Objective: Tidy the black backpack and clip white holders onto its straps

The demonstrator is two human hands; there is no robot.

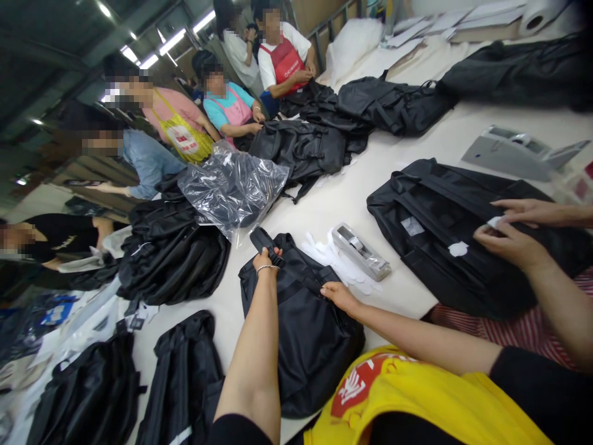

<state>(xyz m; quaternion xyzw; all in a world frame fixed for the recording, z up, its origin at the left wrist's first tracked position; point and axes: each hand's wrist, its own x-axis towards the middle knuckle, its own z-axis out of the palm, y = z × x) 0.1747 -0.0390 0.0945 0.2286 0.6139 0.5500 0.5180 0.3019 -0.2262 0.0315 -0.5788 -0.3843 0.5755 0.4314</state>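
Observation:
A black backpack lies on the table right in front of me. My left hand is closed around a strap with a buckle at the backpack's far end. My right hand pinches the edge of the bag on its right side, thumb and fingers together. Just beyond the bag are several white paper tags in a loose heap, and a grey tape dispenser sits beside them.
To my right, a co-worker's hands hold a small white piece over another black backpack. A second tape dispenser stands behind it. More black bags lie to my left, and a clear plastic bag lies ahead. Several people work along the far side.

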